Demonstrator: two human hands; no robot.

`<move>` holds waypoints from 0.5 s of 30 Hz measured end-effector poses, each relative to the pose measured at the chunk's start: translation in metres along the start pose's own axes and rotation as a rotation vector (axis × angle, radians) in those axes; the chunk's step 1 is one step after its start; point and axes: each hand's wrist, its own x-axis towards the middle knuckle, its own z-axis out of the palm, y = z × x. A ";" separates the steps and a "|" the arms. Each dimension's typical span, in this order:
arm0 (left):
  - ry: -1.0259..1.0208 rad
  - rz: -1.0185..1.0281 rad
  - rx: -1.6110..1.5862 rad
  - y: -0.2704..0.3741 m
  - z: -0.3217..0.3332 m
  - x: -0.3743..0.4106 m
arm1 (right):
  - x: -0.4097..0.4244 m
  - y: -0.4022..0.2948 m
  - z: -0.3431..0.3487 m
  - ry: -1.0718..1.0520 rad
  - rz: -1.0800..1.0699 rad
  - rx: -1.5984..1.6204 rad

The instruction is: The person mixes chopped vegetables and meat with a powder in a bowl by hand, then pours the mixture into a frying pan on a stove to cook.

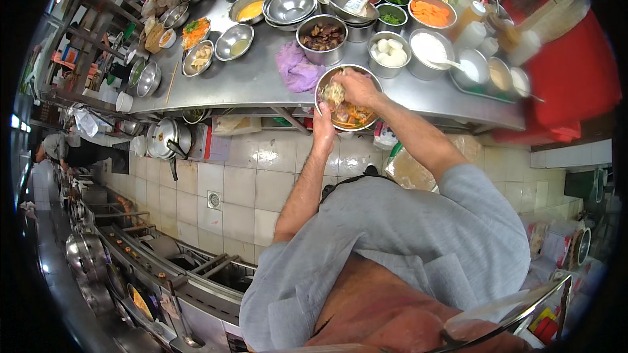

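Observation:
A round steel bowl [378, 116] sits at the front edge of the steel counter, holding shredded carrot and other shredded food [352, 116]. My left hand [324, 127] grips the bowl's near left rim. Inside the bowl, my right hand [354, 87] has its fingers in a clump of pale shreds [333, 93]; the fingertips are partly hidden. A purple cloth [298, 67] lies just left of the bowl. Behind it stand a steel pot of brown chunks [321, 39] and a pot of white round pieces [390, 54].
Stacked steel bowls [290, 6], a bowl of sliced carrots [431, 12], a white powder container [429, 49] and squeeze bottles [471, 35] crowd the steel counter [235, 81]. A stove [162, 284] with pans runs behind me. Another person [81, 149] stands at far left.

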 end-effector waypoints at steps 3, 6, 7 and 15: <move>0.010 0.017 -0.044 0.003 0.002 -0.001 | -0.009 -0.001 0.008 0.116 -0.026 -0.196; -0.004 -0.024 -0.058 0.010 0.003 -0.005 | -0.012 0.006 0.006 0.033 -0.118 -0.104; -0.011 -0.049 -0.046 0.009 0.003 -0.006 | -0.010 0.013 0.003 -0.010 -0.113 -0.054; 0.047 -0.052 -0.069 0.005 -0.001 -0.003 | -0.025 0.003 0.006 -0.018 -0.224 -0.114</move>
